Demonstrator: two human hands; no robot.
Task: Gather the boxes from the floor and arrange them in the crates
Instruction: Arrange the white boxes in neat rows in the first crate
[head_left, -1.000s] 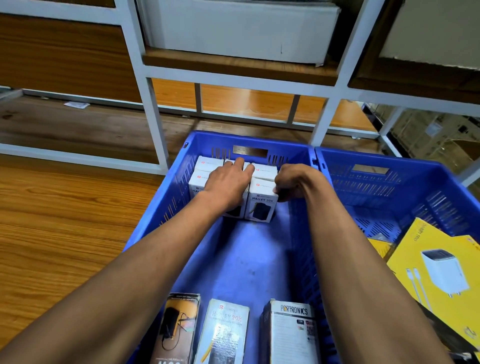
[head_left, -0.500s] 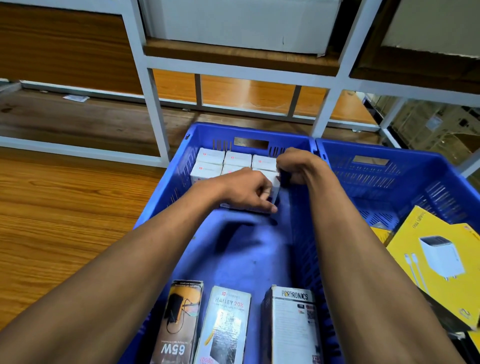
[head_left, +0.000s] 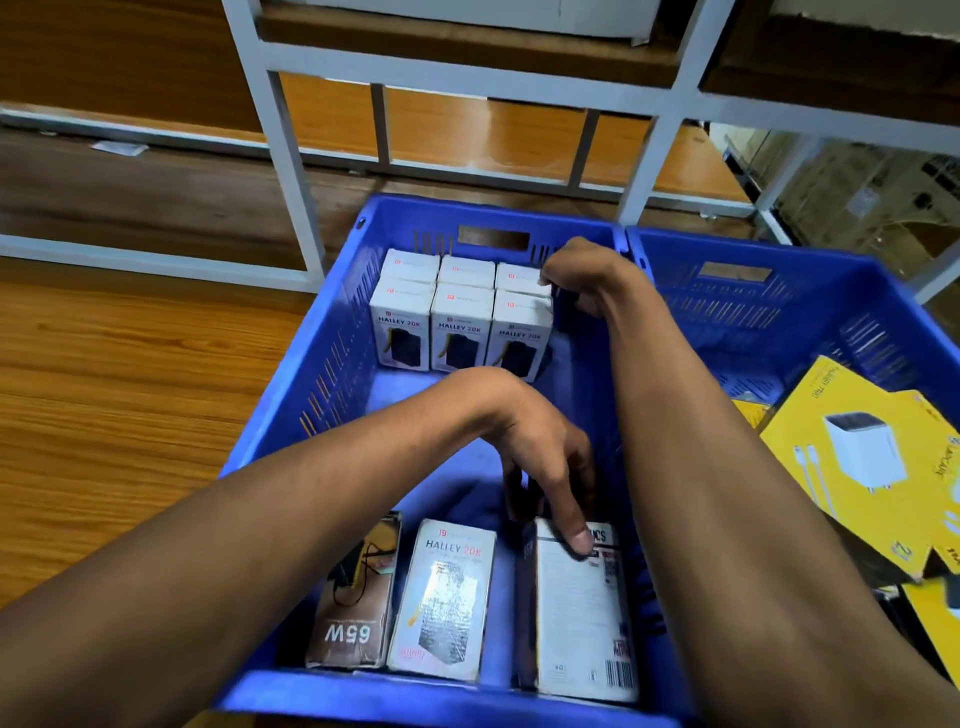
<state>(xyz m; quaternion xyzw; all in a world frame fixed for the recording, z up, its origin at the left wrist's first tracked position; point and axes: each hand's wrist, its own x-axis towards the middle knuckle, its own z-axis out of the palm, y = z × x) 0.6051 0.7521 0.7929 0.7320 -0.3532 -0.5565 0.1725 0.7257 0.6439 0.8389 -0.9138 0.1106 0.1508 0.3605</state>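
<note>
A blue crate (head_left: 291, 415) lies below me on the floor. Several white Halley 20K boxes (head_left: 460, 332) stand upright in two rows at its far end. At its near end lie a 65W box (head_left: 353, 613), a flat Halley 20K box (head_left: 447, 597) and a white Portronics box (head_left: 576, 623). My left hand (head_left: 540, 457) hangs over the near end, fingers pointing down, one fingertip touching the top of the Portronics box. My right hand (head_left: 576, 275) is curled against the right side of the upright rows, between them and the crate wall, with nothing seen inside it.
A second blue crate (head_left: 779, 291) adjoins on the right, with a yellow charger box (head_left: 857, 457) leaning over its near part. A white metal shelf frame (head_left: 280, 156) stands just beyond the crates. Wooden floor (head_left: 104, 415) spreads to the left.
My left hand has left the upright boxes and come back to the near end, down onto the Portronics box. My right hand stays curled beside the rows. The view has tilted downward.
</note>
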